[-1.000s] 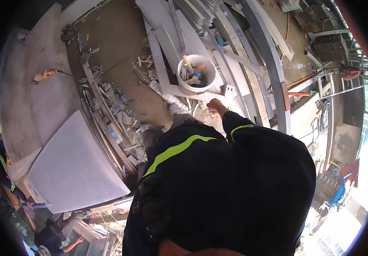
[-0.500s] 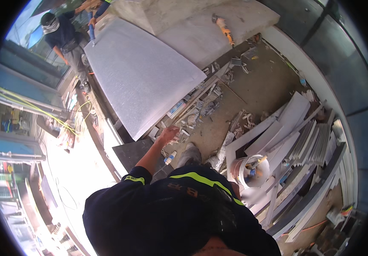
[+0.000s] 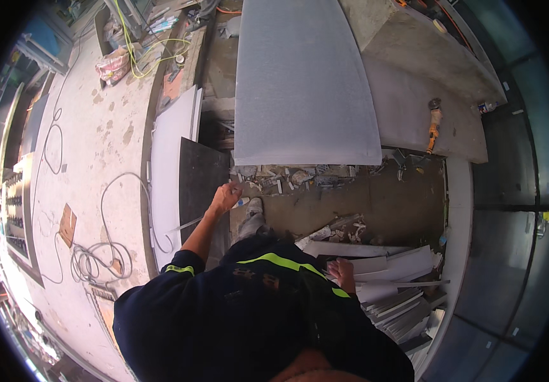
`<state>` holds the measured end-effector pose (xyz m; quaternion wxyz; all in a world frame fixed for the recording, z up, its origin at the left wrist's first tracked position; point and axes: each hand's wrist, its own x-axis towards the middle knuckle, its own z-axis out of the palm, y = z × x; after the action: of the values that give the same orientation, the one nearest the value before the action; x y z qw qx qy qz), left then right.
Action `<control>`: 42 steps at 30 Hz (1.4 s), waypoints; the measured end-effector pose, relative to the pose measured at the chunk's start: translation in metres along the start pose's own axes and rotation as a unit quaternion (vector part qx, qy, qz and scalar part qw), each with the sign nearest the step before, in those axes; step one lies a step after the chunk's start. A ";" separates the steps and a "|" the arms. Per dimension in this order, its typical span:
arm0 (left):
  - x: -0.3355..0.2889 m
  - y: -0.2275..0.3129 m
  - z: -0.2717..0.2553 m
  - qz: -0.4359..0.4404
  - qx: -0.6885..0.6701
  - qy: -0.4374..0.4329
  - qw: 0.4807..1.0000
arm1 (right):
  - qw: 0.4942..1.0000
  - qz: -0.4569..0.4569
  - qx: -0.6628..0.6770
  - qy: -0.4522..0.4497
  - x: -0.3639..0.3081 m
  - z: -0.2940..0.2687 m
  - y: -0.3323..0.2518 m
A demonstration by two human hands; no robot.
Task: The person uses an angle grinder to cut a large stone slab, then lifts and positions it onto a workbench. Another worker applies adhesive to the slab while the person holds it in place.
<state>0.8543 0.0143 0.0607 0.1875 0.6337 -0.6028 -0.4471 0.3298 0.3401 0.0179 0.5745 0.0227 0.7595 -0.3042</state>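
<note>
My left hand (image 3: 226,198) hangs in front of me above the rubble, beside a dark panel (image 3: 201,191). Its fingers are loosely bent and a little apart, and nothing shows in them. Low at my right side, my right hand (image 3: 342,274) is partly covered by my body; its fingers look curled in, and I see nothing held. Under it lie long pale offcut strips (image 3: 402,262). Ahead stands a large grey slab (image 3: 306,83), its near edge beyond both hands.
Rubble and small scraps (image 3: 300,177) line the slab's near edge. An orange power tool (image 3: 433,127) lies on the concrete ledge (image 3: 395,95) at right. Coiled cable (image 3: 99,261) and a sack (image 3: 114,65) are at left. Glass panels (image 3: 500,254) stand along the right.
My view has swung left, so the slab now points straight ahead. My right hand has come into sight. The co-worker at the upper left is mostly out of view, and the white bucket is hidden.
</note>
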 end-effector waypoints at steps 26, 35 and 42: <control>0.264 0.117 -0.043 -0.044 0.003 0.277 0.960 | 0.728 -0.550 -0.370 0.175 0.042 0.245 -0.438; 0.275 0.174 -0.013 -0.151 0.138 0.371 0.906 | 0.664 -0.577 -0.386 0.278 0.124 0.239 -0.552; 0.291 0.183 -0.004 -0.187 0.182 0.370 0.892 | 0.630 -0.527 -0.431 0.374 0.150 0.280 -0.576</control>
<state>0.7119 -0.2949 0.1063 0.1915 0.8774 -0.4308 -0.0895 0.2982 -0.3127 0.0930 -0.0727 -0.5198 0.8363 -0.1588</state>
